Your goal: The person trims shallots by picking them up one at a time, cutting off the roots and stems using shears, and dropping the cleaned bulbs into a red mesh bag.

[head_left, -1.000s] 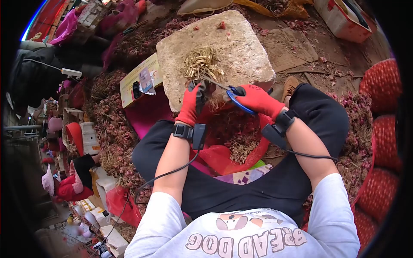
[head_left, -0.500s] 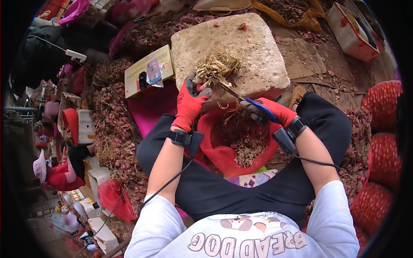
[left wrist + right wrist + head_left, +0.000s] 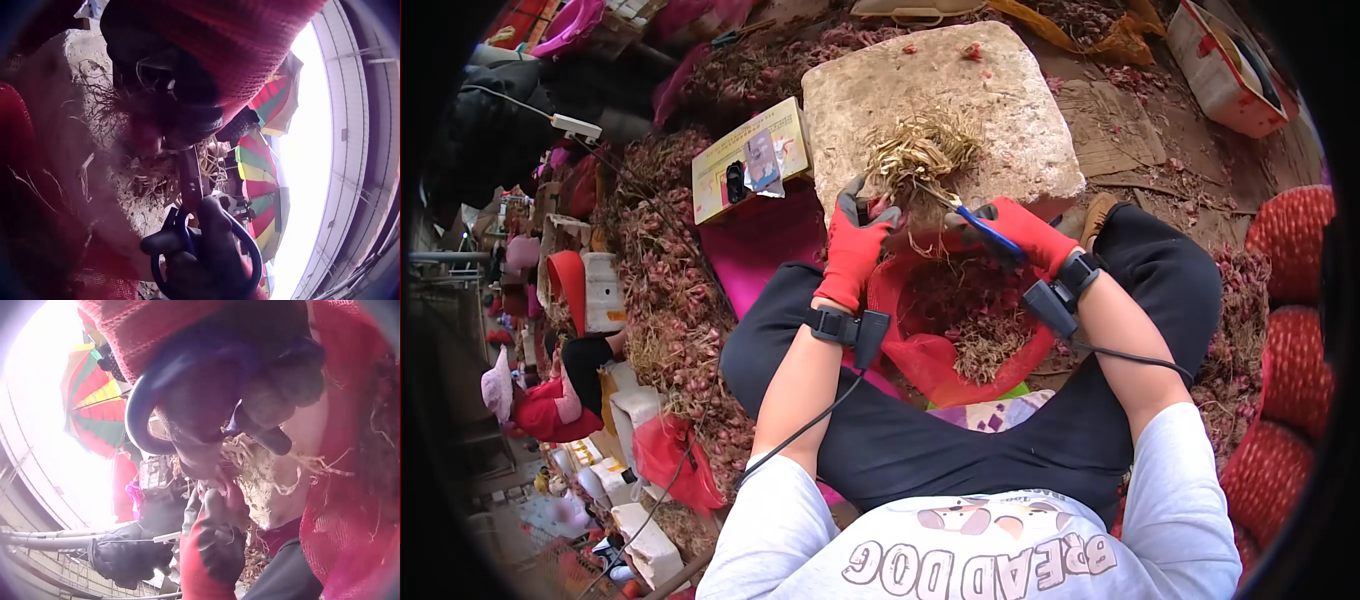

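Observation:
In a red glove with dark fingertips, the left hand (image 3: 856, 240) grips a bunch of reddish bulbs (image 3: 878, 208) whose dried stems (image 3: 925, 148) lie on the pale block's near edge. The right hand (image 3: 1022, 236), gloved the same way, holds blue-handled scissors (image 3: 990, 229), blades pointing at the stems beside the left fingers. The left wrist view shows the scissors' metal pivot (image 3: 191, 187) close to the stems, with dark-gloved right fingers (image 3: 212, 244) through the blue loops. In the right wrist view, the left hand (image 3: 215, 550) pinches the bulbs below the scissors.
The pale block (image 3: 1020, 110) stands before the person. Between the legs is a red mesh bag (image 3: 930, 365) with bulbs and trimmings. A yellow box (image 3: 712, 180) with a phone on it stands left, a white-red crate (image 3: 1210, 80) at upper right, and filled red sacks (image 3: 1290, 370) at right.
The left hand has opened somewhat from around the bunch and the stems have fanned out on the block. The scissors have shifted, then come back closer to the stems. The head view has shifted.

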